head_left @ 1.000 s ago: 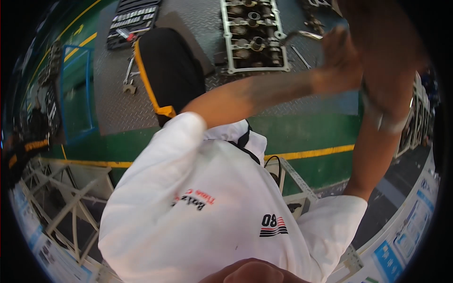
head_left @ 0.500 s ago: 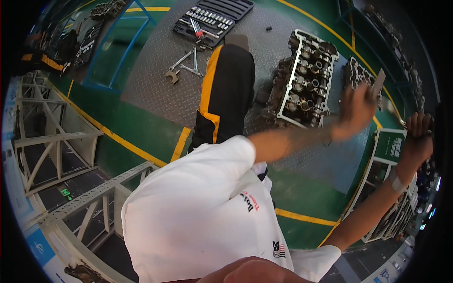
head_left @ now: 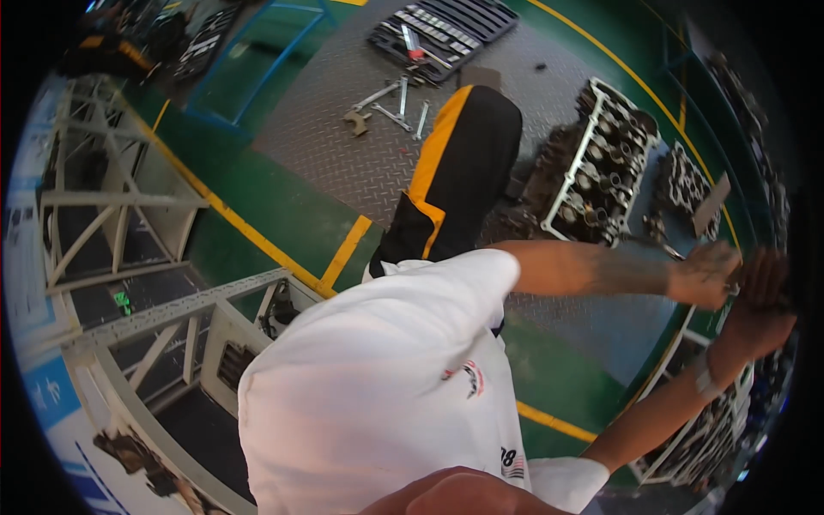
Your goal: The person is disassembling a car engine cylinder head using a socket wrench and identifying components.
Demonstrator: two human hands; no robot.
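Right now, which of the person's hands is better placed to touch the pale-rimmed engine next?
Probably the left hand: it appears nearer the pale-rimmed engine, while the right hand is farther off, toward the picture's right edge.

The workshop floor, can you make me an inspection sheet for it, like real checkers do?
Surface: grey ridged metal plate on green floor.
Job's things: open-topped engine part on the plate; metal bar between it and the left grip.
Clutter: wrenches lying loose; open black socket case.
Grips: left grip and right grip close together; what they hold is unclear.
Cables: nothing seen.
Surroundings: pale metal frames at the left.
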